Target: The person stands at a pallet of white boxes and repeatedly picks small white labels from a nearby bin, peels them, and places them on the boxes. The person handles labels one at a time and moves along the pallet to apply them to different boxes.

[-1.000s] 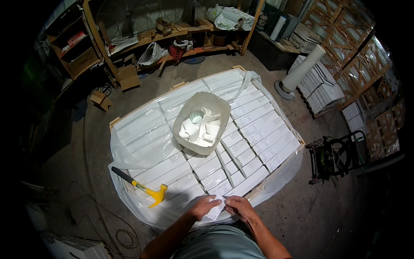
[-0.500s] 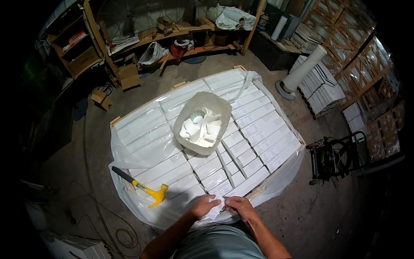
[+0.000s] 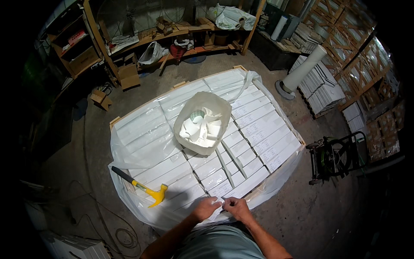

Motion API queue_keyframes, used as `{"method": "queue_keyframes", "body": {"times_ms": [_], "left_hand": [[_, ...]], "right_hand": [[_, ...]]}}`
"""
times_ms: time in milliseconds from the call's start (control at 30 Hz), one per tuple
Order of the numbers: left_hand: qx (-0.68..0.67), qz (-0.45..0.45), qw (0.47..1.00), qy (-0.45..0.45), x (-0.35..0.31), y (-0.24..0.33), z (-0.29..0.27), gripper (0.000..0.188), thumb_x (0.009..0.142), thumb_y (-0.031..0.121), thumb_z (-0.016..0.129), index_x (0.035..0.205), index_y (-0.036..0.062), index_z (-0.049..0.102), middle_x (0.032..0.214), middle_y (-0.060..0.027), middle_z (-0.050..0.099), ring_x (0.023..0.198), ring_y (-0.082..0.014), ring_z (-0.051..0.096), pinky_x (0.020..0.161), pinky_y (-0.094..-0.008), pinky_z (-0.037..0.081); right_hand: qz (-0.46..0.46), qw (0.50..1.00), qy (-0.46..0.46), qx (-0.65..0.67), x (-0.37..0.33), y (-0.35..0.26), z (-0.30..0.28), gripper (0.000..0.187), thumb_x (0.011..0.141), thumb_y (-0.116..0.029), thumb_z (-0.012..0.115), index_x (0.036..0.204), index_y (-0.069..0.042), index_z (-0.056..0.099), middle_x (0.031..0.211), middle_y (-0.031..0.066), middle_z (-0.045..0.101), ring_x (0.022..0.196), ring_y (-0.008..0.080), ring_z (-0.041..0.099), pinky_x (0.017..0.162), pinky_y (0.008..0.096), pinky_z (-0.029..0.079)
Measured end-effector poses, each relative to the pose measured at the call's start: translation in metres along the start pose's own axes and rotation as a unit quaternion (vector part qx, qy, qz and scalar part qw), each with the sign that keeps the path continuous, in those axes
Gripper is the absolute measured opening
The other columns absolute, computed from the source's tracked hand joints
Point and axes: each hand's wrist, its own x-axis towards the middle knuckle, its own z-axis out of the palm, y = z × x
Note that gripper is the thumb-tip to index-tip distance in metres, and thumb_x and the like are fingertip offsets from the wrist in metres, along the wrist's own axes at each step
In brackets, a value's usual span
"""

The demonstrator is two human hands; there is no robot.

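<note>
Now, at six o'clock, our right hand (image 3: pixel 238 209) bunched tighter, hold unclear, still working the white rectangular paper slip (image 3: pixel 217 211) our left hand (image 3: pixel 205 209) pinched.

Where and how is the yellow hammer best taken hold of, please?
Probably by the dark grip, from above, with the nearer left hand once free: the hammer lies on its side, uncovered, its grip pointing away leftward.
</note>
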Motion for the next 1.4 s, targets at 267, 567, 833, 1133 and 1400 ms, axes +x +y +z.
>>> {"method": "queue_keyframes", "body": {"times_ms": [267,567,833,1133,1400], "left_hand": [[-0.004,0.05,0.999,0.009,0.006,-0.024,0.013,0.041,0.093,0.034,0.061,0.108,-0.0041,0.063,0.102,-0.0241,0.066,0.091,-0.0308,0.063,0.083,-0.0378,0.048],[-0.209,-0.084,0.974,-0.033,0.002,0.002,-0.004,0.045,0.093,0.032,0.064,0.111,-0.0096,0.061,0.1,-0.0157,0.069,0.091,-0.0231,0.063,0.082,-0.0344,0.05],[-0.142,-0.059,0.988,-0.017,-0.002,0.008,-0.007,0.041,0.094,0.029,0.063,0.114,-0.007,0.062,0.097,-0.0106,0.069,0.09,-0.0176,0.062,0.081,-0.0317,0.049],[-0.217,-0.027,0.975,-0.041,-0.005,0.006,-0.009,0.031,0.096,0.025,0.057,0.109,-0.0018,0.066,0.096,-0.0078,0.069,0.093,-0.0154,0.062,0.085,-0.0291,0.047],[-0.171,-0.065,0.983,-0.018,0.003,0.02,-0.001,0.024,0.092,0.022,0.06,0.108,0.004,0.065,0.09,-0.0098,0.068,0.084,-0.0218,0.064,0.076,-0.0335,0.05]], "right_hand": [[-0.085,0.978,0.081,-0.17,-0.007,-0.022,0.01,0.026,0.081,-0.025,0.068,0.086,0.001,0.067,0.074,0.0204,0.066,0.067,0.0393,0.063,0.061,0.0409,0.05],[0.017,0.993,0.107,0.051,-0.004,-0.003,0.011,0.02,0.091,-0.016,0.063,0.097,0.001,0.069,0.072,0.0073,0.066,0.065,0.0122,0.058,0.064,0.0293,0.049],[-0.058,0.991,0.117,-0.025,-0.013,-0.024,0.011,0.023,0.088,-0.017,0.069,0.098,0.003,0.068,0.077,0.0068,0.065,0.071,0.0119,0.059,0.067,0.0276,0.049],[0.078,0.977,0.065,0.188,-0.006,-0.013,0.0,0.017,0.088,-0.013,0.068,0.094,0.002,0.07,0.075,0.0021,0.066,0.068,0.0097,0.058,0.063,0.0246,0.046],[0.041,0.988,0.062,0.138,-0.002,-0.021,0.004,0.018,0.089,-0.015,0.068,0.094,0.002,0.071,0.076,0.0016,0.066,0.07,0.0069,0.057,0.063,0.022,0.045]]}}
